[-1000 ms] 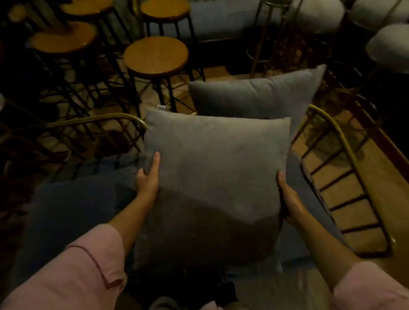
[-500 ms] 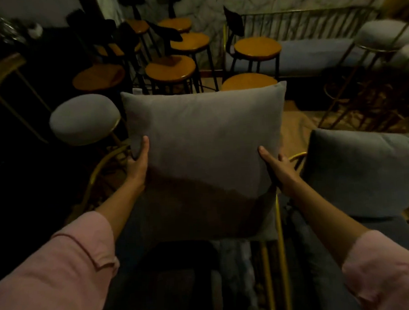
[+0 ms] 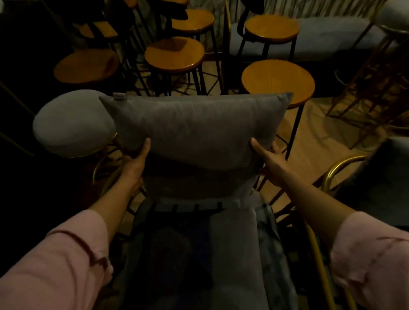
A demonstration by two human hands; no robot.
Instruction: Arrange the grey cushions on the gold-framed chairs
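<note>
I hold a square grey cushion [image 3: 197, 129] by both side edges, tilted back over the far end of a chair's grey seat pad [image 3: 203, 248]. My left hand [image 3: 134, 161] grips its left edge and my right hand [image 3: 268, 159] grips its right edge. The cushion's lower edge meets the back of the seat pad, where dark bars show. A gold frame tube [image 3: 320, 262] runs along the pad's right side. Another grey cushion [image 3: 392, 181] leans in a second gold-framed chair [image 3: 340, 166] at the right.
Several round wooden stools on black legs, such as the stool [image 3: 277, 81], crowd the floor right behind the cushion. A grey padded stool [image 3: 71, 123] stands at the left. A grey bench [image 3: 322, 37] and gold wire frames [image 3: 371, 89] fill the back right.
The cushion has come down from upright in front of me and tipped back, its lower edge now at the rear of the seat pad. My view has dropped with it.
</note>
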